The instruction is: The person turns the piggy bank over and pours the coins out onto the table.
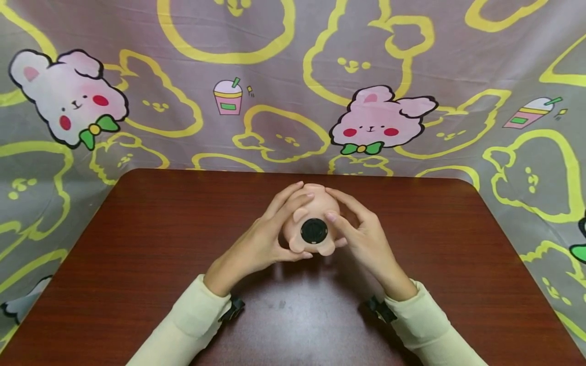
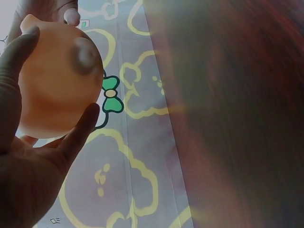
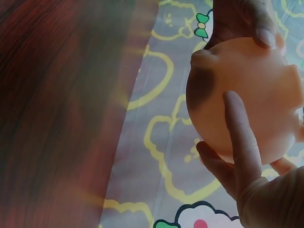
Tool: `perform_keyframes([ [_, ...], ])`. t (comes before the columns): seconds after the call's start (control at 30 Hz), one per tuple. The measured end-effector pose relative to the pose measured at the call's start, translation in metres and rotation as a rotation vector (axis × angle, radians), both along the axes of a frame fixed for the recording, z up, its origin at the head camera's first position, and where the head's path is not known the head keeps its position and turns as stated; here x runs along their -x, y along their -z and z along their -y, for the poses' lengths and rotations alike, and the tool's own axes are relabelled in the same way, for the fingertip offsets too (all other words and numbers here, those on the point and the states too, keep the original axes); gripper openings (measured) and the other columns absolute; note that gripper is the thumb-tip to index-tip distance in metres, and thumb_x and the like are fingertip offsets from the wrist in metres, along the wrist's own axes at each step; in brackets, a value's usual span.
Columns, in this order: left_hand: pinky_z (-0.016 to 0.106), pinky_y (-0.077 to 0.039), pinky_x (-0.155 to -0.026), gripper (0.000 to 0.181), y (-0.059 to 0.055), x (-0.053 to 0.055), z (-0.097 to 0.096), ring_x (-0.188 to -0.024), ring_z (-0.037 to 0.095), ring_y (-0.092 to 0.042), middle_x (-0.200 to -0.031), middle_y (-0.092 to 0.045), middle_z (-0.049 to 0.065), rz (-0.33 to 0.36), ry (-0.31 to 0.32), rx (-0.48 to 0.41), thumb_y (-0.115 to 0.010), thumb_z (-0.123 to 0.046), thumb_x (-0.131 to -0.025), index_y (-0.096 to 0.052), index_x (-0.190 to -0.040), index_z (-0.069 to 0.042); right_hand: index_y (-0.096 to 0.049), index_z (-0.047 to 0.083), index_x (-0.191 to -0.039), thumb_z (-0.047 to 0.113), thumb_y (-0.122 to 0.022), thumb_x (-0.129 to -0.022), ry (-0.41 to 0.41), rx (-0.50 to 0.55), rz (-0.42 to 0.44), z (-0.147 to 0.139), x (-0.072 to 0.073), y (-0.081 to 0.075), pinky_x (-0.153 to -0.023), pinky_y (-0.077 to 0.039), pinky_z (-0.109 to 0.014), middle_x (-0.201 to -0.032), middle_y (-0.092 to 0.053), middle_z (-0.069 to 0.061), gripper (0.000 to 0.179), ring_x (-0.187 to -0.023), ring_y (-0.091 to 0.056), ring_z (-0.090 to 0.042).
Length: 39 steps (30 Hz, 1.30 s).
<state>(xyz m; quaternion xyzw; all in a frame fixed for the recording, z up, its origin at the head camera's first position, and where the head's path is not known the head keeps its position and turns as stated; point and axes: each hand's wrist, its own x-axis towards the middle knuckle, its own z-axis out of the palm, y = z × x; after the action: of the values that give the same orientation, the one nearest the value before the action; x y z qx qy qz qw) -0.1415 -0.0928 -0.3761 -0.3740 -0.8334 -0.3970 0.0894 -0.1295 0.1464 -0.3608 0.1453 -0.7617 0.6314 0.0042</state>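
Note:
A round, peach-coloured piggy bank (image 1: 316, 203) is tipped so that its underside faces the head camera. Stubby feet ring a black round plug (image 1: 314, 231) there. My left hand (image 1: 256, 239) holds the left side, its fingers over the top and its thumb along the lower edge. On the other side my right hand (image 1: 368, 234) grips it, thumb beside the plug and fingers around the back. Both wrist views show the smooth body (image 2: 57, 85) of the bank between the two hands, with a darker patch (image 3: 202, 88) in the right wrist view.
Under the hands lies a dark red-brown wooden table (image 1: 160, 223) with rounded far corners. A grey curtain (image 1: 284, 91) printed with yellow outlines and rabbit faces hangs behind it and along both sides. Small black devices (image 1: 232, 309) are strapped at both cuffs.

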Motion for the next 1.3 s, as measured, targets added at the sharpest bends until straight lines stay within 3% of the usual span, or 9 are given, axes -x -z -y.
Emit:
perform_keyframes([
  [0.1,0.045,-0.048,-0.115,0.106,0.000,0.000,-0.001,-0.154,0.022,-0.036,-0.172,-0.022,0.001,0.030,0.002,-0.021,-0.097,-0.028,-0.076,-0.035,-0.161,-0.026,-0.059,0.019,-0.148,0.020,-0.064,-0.105,0.009,-0.010,0.009,0.000,0.000,0.000,-0.059,-0.063,-0.039,-0.145,-0.061,-0.007,0.043,-0.088,-0.069,-0.012],
  [0.23,0.046,-0.047,-0.116,0.104,0.001,0.000,-0.001,-0.154,0.022,-0.036,-0.170,-0.027,0.003,0.052,-0.005,-0.036,-0.098,-0.027,-0.074,-0.038,-0.160,-0.026,-0.062,0.016,-0.146,0.019,-0.066,-0.105,0.034,-0.053,-0.030,0.001,0.000,0.001,-0.065,-0.064,-0.036,-0.143,-0.063,-0.008,0.042,-0.096,-0.071,-0.010],
  [0.33,0.046,-0.048,-0.115,0.104,0.002,0.000,0.000,-0.154,0.022,-0.036,-0.169,-0.028,0.003,0.051,-0.017,-0.030,-0.098,-0.027,-0.073,-0.039,-0.159,-0.027,-0.067,0.015,-0.141,0.017,-0.070,-0.102,0.089,-0.144,-0.147,0.003,-0.001,0.001,-0.080,-0.061,-0.025,-0.136,-0.068,-0.006,0.039,-0.106,-0.069,-0.008],
  [0.47,0.046,-0.048,-0.115,0.103,0.003,0.000,0.000,-0.154,0.021,-0.036,-0.169,-0.028,0.002,0.051,-0.026,-0.021,-0.098,-0.029,-0.074,-0.040,-0.158,-0.028,-0.073,0.013,-0.132,0.012,-0.076,-0.097,0.155,-0.216,-0.305,0.006,-0.003,0.002,-0.086,-0.055,-0.016,-0.124,-0.072,-0.004,0.035,-0.109,-0.066,-0.010],
  [0.8,0.045,-0.048,-0.114,0.103,0.005,-0.001,0.000,-0.151,0.020,-0.040,-0.169,-0.028,0.001,0.088,-0.053,-0.023,-0.098,-0.029,-0.074,-0.039,-0.159,-0.029,-0.076,0.007,-0.121,0.002,-0.084,-0.087,0.187,-0.342,-0.624,0.011,-0.007,0.008,-0.078,-0.047,-0.013,-0.125,-0.069,-0.012,0.036,-0.107,-0.060,-0.022],
  [0.93,0.046,-0.049,-0.113,0.103,0.005,-0.002,0.000,-0.150,0.020,-0.041,-0.169,-0.028,0.000,0.097,-0.057,-0.021,-0.097,-0.029,-0.075,-0.039,-0.160,-0.030,-0.076,0.006,-0.121,0.001,-0.084,-0.085,0.194,-0.374,-0.690,0.012,-0.008,0.009,-0.077,-0.045,-0.018,-0.126,-0.068,-0.013,0.037,-0.109,-0.058,-0.026],
  [1.17,0.047,-0.049,-0.113,0.101,0.005,-0.001,-0.001,-0.153,0.018,-0.036,-0.169,-0.027,-0.001,0.106,-0.058,-0.026,-0.097,-0.029,-0.075,-0.040,-0.159,-0.031,-0.075,0.003,-0.118,0.005,-0.081,-0.087,0.197,-0.431,-0.824,0.014,-0.012,0.010,-0.093,-0.047,-0.041,-0.124,-0.067,-0.019,0.031,-0.112,-0.058,-0.037],
  [1.3,0.047,-0.050,-0.112,0.101,0.004,-0.002,-0.001,-0.153,0.018,-0.036,-0.169,-0.027,0.000,0.114,-0.065,-0.023,-0.096,-0.029,-0.076,-0.039,-0.159,-0.032,-0.075,0.002,-0.113,0.011,-0.074,-0.095,0.210,-0.421,-0.918,0.020,-0.016,0.011,-0.084,-0.047,-0.040,-0.117,-0.068,-0.019,0.020,-0.100,-0.058,-0.037],
])
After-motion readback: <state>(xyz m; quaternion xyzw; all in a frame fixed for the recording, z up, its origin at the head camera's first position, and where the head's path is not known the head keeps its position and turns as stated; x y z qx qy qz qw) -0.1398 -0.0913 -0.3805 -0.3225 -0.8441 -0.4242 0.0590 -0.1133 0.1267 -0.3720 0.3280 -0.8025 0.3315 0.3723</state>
